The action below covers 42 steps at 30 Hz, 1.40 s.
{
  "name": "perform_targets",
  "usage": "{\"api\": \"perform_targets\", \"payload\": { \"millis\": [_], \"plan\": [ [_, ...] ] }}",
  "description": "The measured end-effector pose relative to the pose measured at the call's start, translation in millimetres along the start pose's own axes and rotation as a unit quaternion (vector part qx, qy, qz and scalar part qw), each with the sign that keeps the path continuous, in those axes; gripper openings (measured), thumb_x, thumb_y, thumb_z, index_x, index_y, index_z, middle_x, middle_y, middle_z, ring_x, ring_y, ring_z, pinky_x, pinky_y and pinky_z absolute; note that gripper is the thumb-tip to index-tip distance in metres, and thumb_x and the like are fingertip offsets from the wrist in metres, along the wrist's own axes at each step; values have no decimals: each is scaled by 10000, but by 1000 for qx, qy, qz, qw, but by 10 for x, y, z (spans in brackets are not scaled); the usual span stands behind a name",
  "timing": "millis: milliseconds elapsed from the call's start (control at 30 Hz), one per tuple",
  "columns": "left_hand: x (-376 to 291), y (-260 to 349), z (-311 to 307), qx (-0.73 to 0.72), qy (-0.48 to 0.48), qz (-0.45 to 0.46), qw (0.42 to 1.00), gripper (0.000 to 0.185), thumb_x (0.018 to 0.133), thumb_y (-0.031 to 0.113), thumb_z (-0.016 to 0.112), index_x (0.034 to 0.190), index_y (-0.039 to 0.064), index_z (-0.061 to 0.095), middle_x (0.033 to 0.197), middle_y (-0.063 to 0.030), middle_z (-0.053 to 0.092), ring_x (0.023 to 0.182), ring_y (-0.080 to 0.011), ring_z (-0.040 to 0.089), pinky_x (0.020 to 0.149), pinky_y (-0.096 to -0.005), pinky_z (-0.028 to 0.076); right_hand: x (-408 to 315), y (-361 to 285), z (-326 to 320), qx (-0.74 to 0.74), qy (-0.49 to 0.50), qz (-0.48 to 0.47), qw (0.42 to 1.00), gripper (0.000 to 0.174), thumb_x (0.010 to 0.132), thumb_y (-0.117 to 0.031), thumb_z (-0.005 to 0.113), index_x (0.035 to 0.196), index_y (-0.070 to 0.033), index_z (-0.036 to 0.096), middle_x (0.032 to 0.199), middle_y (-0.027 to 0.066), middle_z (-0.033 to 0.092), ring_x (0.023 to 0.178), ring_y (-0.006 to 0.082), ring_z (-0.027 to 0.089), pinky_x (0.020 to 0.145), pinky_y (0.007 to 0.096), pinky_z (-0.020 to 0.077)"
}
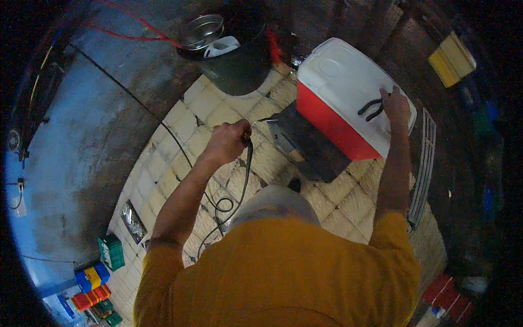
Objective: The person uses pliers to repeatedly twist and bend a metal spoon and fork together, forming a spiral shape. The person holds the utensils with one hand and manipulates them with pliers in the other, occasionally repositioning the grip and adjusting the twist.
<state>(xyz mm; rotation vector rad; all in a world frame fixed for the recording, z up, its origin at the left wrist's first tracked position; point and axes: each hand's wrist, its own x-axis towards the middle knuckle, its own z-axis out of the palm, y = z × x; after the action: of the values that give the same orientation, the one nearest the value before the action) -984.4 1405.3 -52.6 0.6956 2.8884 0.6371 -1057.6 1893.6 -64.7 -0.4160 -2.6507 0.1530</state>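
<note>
My left hand (231, 141) is closed around a black cable (248, 163) above the tiled floor. From its fist a thin pale and dark end (263, 121) sticks out to the right; whether it is bare wire is too blurred to tell. The cable hangs down and loops on the tiles beside my leg. My right hand (396, 104) rests over the white lid of a red cooler box (339, 67), its fingers on the head of a pair of pliers (372, 108). Their dark handles point left, spread apart.
A dark box (320, 147) stands against the cooler's near side. Beyond are a dark green bin (237, 73) and a metal bowl (202, 30). Grey slatted metal (423, 171) lies right of the cooler. Several coloured boxes, one a green crate (111, 251), line the lower left.
</note>
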Motion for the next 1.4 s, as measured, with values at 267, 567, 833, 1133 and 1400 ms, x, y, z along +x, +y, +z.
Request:
{"api": "perform_targets", "payload": {
  "millis": [267,567,833,1133,1400],
  "plan": [
    [363,415,97,-9,36,0,999,208,802,121,696,965,70,577,848,-152,683,822,-361,677,734,-477,510,-1509,-1687,26,586,-125,164,784,305,982,-297,560,1110,-28,623,1063,105,642,914,163,635,712,312,529],
    [233,1019,519,98,36,52,993,355,822,220,676,1127,80,561,863,-109,682,845,-338,678,911,-630,388,-1622,-2033,-142,356,-157,52,920,397,890,-314,603,774,60,663,771,279,650,767,434,659,681,532,501],
    [178,1157,625,40,108,108,987,399,807,229,684,1154,72,565,864,-101,694,819,-318,686,888,-637,394,-1520,-1870,-367,256,-143,-57,954,413,900,-311,559,743,54,669,741,282,637,726,434,655,698,537,520],
    [439,819,378,-52,69,12,996,233,798,146,671,1027,119,635,895,-152,707,864,-376,675,745,-520,499,-1931,-1847,-297,477,-29,-106,872,298,934,-277,583,989,5,666,819,186,669,787,383,657,732,445,514],
    [616,689,105,-64,18,110,992,382,753,107,740,1115,71,625,982,-171,682,880,-367,662,811,-469,530,-1936,-2138,-115,477,-53,-21,877,288,960,-265,552,935,9,637,764,164,641,688,317,621,629,419,466]
  ]
}}
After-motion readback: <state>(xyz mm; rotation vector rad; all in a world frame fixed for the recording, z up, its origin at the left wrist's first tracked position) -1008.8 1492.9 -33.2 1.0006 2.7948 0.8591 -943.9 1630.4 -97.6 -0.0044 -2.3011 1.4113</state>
